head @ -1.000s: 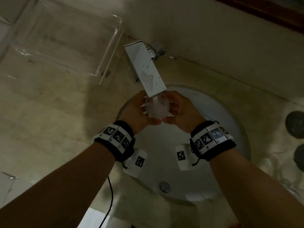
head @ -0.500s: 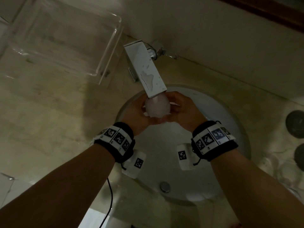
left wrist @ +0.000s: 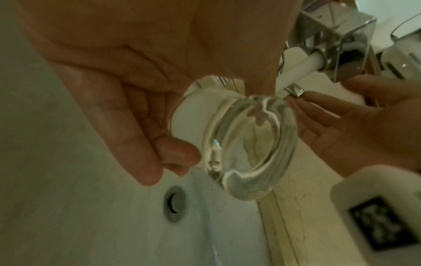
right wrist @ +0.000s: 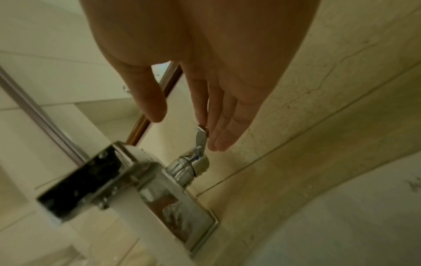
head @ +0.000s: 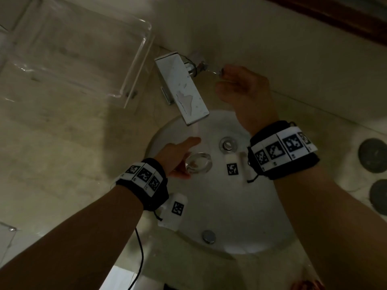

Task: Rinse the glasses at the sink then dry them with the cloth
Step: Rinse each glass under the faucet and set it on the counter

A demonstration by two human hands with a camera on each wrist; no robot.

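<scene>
My left hand grips a clear glass over the white sink basin, lower than the spout and just beside the stream. Seen from the left wrist, its fingers curl round the glass, whose thick base faces the camera. Water still runs from the square chrome tap. My right hand has reached up to the tap's thin lever; its straight fingers touch the lever, thumb apart. No cloth is in view.
A clear acrylic tray stands on the beige stone counter at the back left. Two dark round objects lie at the right edge. The drain and overflow cap show in the basin. The wall rises just behind the tap.
Both hands were holding the glass under the stream. Now my right hand has let go and moved up to the tap lever, and my left has lowered the glass out of the water.
</scene>
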